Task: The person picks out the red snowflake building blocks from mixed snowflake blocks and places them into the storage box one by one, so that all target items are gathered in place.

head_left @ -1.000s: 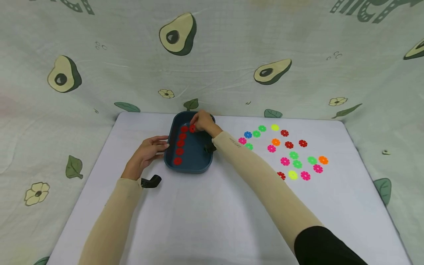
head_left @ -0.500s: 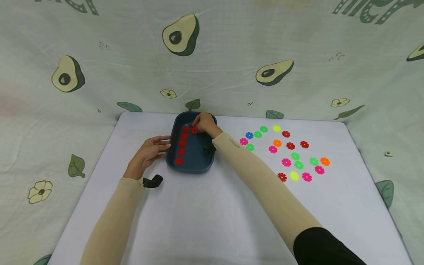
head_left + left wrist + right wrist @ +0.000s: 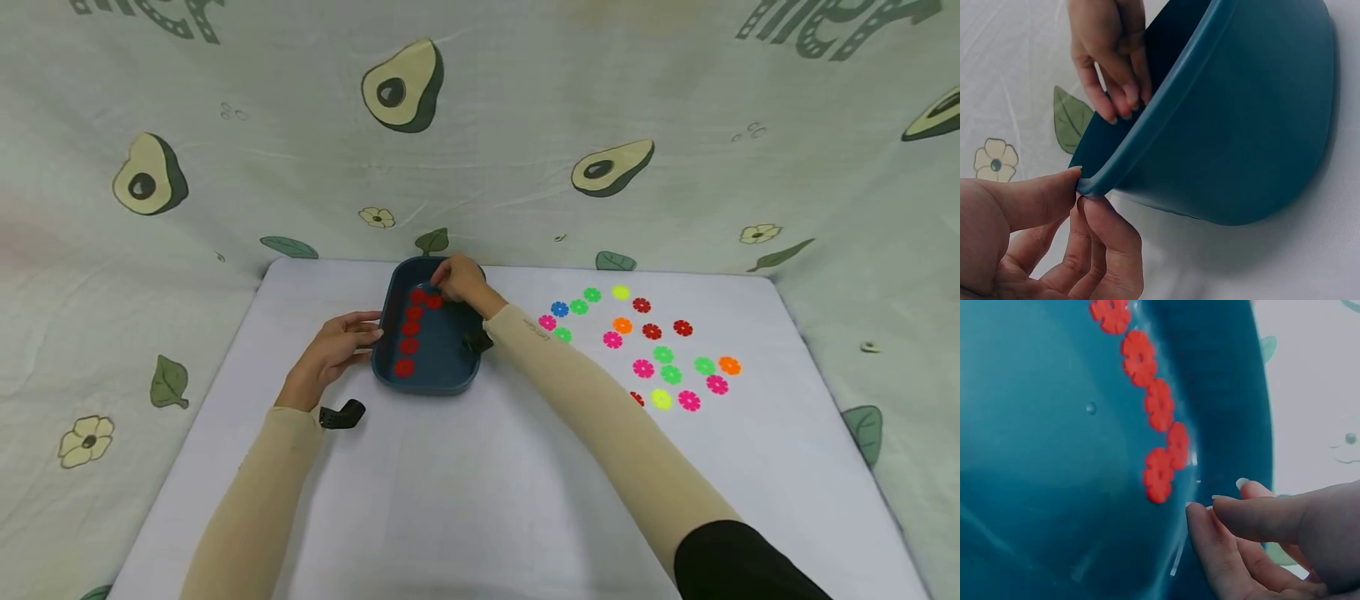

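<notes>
A blue-green tray (image 3: 426,390) stands at the back of the table, with red flower-shaped discs (image 3: 408,345) in a row along its left side. My left hand (image 3: 330,354) pinches its left rim between thumb and fingers, as the left wrist view also shows with the tray wall (image 3: 1241,125). Inside the far end of the tray is my right hand (image 3: 461,279), holding nothing. In the right wrist view its fingertips (image 3: 1200,522) hover close together, just apart from the nearest red disc (image 3: 1159,464), which lies flat beside the row's far end.
Several loose discs in pink, green, red, orange and blue lie on the right of the white table (image 3: 480,492), such as a yellow disc (image 3: 662,399). A patterned cloth (image 3: 510,100) hangs behind the table. My right forearm crosses over the table.
My right hand has let go of a red disc, which now lies on the tray floor next to the top of the row. The left hand has kept its grip on the rim.
</notes>
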Available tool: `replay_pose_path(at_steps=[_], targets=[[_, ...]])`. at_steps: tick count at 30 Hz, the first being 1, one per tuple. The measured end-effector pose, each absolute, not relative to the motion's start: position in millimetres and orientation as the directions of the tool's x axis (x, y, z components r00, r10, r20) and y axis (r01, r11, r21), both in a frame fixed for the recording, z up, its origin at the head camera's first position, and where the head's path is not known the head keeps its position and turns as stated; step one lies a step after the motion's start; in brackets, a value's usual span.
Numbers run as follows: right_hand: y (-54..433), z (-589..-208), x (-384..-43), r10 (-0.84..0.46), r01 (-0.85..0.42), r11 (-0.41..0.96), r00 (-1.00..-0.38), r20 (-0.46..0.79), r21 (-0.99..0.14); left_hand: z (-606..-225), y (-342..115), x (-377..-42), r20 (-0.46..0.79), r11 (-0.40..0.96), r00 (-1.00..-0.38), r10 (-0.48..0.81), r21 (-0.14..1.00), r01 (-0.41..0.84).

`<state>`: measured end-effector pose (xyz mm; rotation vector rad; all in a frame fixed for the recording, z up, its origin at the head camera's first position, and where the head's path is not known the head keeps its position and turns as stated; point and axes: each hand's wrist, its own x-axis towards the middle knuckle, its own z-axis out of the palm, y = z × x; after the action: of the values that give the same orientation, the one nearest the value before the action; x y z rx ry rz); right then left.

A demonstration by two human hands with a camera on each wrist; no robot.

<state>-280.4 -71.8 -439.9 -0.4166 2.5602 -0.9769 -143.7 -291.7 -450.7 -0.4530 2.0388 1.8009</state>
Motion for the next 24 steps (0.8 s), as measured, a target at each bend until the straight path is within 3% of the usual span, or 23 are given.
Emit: replay_pose_path(at_steps=[7,13,24], targets=[[-43,-421,-267,-0.49,-0.188,0.628,-0.849,-0.196,-0.755,-449,-291,-141,-0.482,0.149,-0.876,0.024,0.868,-0.473],[-10,-408,-252,-0.534,-0.148,0.52,-0.825,-0.185,-0.841,-447,-293,-140,-0.489,0.175,-0.872,0.017,0.86,-0.479],[55,-406,-230,-0.483,-0.063,0.475,-0.852,-0.2,-0.878,-451,-293,-143,-0.496,0.165,-0.868,0.04,0.86,-0.484]])
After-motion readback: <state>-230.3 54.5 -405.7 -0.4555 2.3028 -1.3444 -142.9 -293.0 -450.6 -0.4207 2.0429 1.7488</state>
